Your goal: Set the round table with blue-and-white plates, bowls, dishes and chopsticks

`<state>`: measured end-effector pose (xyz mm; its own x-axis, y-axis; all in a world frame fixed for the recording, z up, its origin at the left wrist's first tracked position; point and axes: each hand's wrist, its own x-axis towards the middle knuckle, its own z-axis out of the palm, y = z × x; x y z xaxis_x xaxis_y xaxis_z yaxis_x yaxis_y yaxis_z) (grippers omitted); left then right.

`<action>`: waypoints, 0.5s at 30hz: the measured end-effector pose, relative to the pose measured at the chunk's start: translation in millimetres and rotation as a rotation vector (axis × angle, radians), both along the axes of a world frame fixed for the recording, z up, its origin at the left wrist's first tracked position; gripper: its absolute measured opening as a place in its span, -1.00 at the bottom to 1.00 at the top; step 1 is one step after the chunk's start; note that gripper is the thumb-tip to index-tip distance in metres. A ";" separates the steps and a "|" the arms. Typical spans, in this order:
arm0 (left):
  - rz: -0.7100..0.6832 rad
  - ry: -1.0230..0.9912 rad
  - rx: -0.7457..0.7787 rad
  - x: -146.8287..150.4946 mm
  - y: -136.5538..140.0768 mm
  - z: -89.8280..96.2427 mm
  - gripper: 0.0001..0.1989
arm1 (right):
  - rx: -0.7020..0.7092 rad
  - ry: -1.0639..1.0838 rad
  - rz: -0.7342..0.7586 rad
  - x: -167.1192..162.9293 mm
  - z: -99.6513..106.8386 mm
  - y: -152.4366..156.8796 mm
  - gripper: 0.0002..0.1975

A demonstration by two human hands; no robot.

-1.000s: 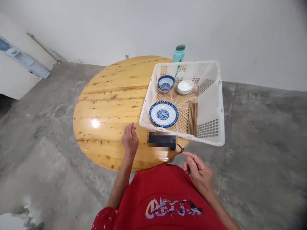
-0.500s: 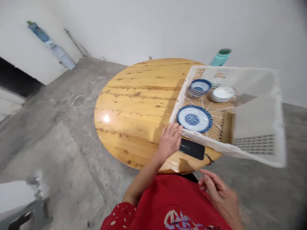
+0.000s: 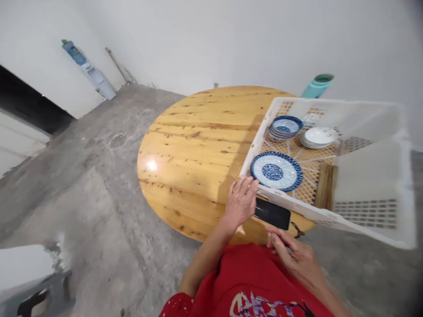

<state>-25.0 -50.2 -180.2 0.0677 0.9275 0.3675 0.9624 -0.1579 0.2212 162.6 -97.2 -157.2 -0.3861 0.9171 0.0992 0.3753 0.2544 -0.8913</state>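
Observation:
A white plastic crate (image 3: 360,235) stands on the right side of the round wooden table (image 3: 185,163), its right part reaching past the table's edge. My left hand (image 3: 242,198) is at the crate's near left corner, fingers bent over the rim. Inside the crate are blue-and-white plates (image 3: 276,171), a stack of blue-rimmed bowls (image 3: 286,127), white dishes (image 3: 320,137) and a bundle of wooden chopsticks (image 3: 326,187). My right hand (image 3: 292,253) hovers by the table's front edge with its fingers curled together; nothing shows in it.
A black phone (image 3: 272,213) lies on the table along the crate's near side, with a dark cord (image 3: 297,229) beside it. Behind the crate is a turquoise container (image 3: 317,86). A water dispenser (image 3: 97,79) stands by the far wall, and a grey stool (image 3: 39,295) is at lower left.
The view has shifted, so the table and crate sit further right and slightly lower. My right hand has come closer to the table edge and phone. My left hand stays at the crate's corner.

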 end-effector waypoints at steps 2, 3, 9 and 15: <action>0.016 -0.019 0.003 1.1 2.2 -1.7 -0.48 | 0.025 0.002 -0.005 3.6 4.9 5.8 -0.76; 0.020 -0.024 0.005 1.8 3.0 -1.9 -0.49 | 0.025 0.005 -0.009 5.6 6.7 8.2 -0.76; 0.027 -0.004 -0.014 6.2 2.4 -3.0 -0.49 | -0.039 0.004 -0.013 14.0 5.9 17.7 -0.74; 0.064 -0.017 0.004 7.8 1.4 -9.0 -0.48 | -0.035 -0.006 0.081 8.5 5.6 23.8 -0.72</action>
